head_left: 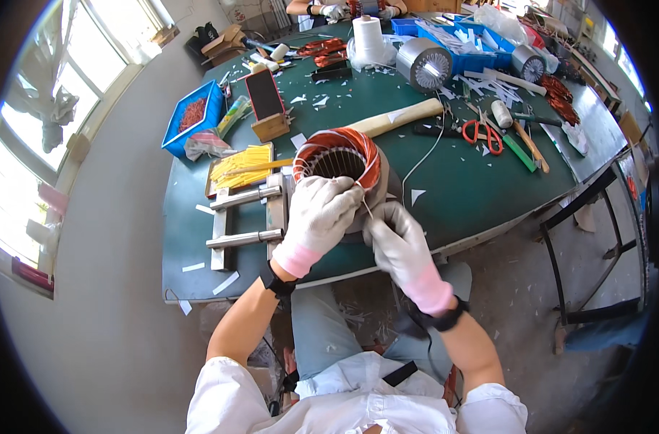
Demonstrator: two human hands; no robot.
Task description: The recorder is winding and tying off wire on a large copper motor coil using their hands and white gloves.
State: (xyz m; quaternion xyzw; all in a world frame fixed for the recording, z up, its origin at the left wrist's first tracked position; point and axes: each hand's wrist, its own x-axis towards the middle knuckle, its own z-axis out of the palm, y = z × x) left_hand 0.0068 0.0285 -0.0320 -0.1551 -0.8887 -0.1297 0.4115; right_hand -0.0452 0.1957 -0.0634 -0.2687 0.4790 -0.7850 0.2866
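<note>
Wooden bar (398, 118), perhaps handle, behind stator (341, 160); yellow strips (244, 166) leftward.

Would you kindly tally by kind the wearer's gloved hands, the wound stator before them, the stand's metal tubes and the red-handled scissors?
Gloved hands (left hand, right hand): 2
Wound stator: 1
Metal tubes (far tube, near tube): 2
Red-handled scissors: 1
Total: 6

The left forearm (244, 322) and right forearm (475, 346) are slanting inward toward an orange-wound stator (370, 163), both wrists wearing black bands (277, 281). The left hand (321, 215), white-gloved and pink-cuffed, is resting bent fingers (338, 190) by the stator's near rim, while the right hand (400, 240), gloved alike, is pinching just off its near right side.
</note>
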